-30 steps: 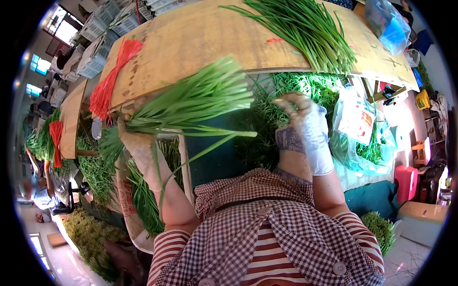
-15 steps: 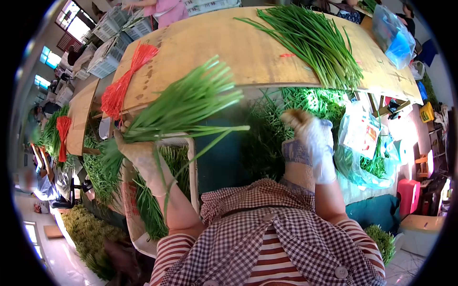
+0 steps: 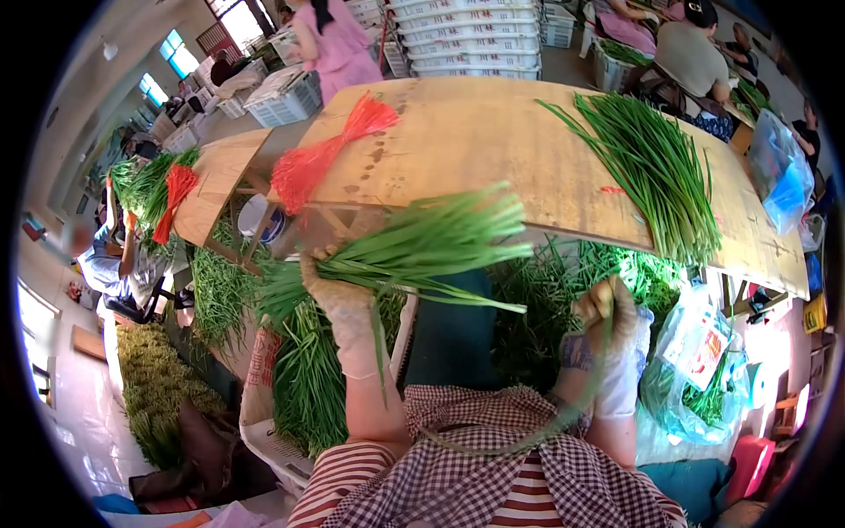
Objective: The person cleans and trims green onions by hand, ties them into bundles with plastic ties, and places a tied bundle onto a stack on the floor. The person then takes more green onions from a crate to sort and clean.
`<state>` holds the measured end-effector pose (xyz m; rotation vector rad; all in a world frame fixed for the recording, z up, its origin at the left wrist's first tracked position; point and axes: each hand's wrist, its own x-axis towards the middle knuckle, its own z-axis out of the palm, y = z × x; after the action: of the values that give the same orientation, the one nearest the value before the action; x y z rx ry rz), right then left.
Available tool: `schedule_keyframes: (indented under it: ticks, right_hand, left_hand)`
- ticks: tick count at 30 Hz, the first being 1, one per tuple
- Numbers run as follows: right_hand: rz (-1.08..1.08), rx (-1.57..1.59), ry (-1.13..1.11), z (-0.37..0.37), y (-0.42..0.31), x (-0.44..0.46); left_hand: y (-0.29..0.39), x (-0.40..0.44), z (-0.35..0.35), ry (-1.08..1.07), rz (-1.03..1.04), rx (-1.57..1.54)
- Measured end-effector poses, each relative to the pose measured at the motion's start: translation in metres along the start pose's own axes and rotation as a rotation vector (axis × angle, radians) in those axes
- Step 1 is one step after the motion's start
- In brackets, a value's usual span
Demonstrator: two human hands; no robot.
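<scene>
My left hand [image 3: 341, 304], in a pale glove, is closed round a bunch of green chives [image 3: 422, 246], whose cut ends fan out to the right and blur. My gloved right hand [image 3: 609, 317] is held up as a fist, apart from the bunch. A single long chive leaf [image 3: 563, 421] hangs from it and curves across my checked apron. Below my left hand, more chives [image 3: 306, 387] lie in a white crate [image 3: 264, 444]. On the wooden table [image 3: 475, 132] ahead rest a heap of chives [image 3: 656, 167] and a bundle of red ties [image 3: 330, 154].
Loose greens [image 3: 528, 299] lie under the table's near edge. A plastic bag [image 3: 695, 370] hangs at the right, and another bag [image 3: 779, 167] at the table's right end. Stacked white crates [image 3: 466, 40] stand behind. A person in pink [image 3: 330, 44] and other people are nearby.
The view has tilted up and turned left. My right hand, empty-looking and blurred before, now shows a fist with a leaf hanging from it. My left hand still holds the bunch.
</scene>
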<state>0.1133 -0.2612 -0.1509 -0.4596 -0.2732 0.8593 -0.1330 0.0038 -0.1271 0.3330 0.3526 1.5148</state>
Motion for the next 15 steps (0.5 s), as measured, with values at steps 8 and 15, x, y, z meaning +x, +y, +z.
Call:
schedule_keyframes:
  ticks: [8, 15]
  right_hand:
    - [0.166, -0.755, -0.125, 0.015, 0.02, -0.017]
    - [0.299, -1.089, -0.233, 0.045, 0.042, -0.047]
  left_hand:
    - [0.011, -0.011, -0.015, 0.028, -0.108, -0.016]
    - [0.019, -0.045, -0.021, 0.024, -0.007, 0.01]
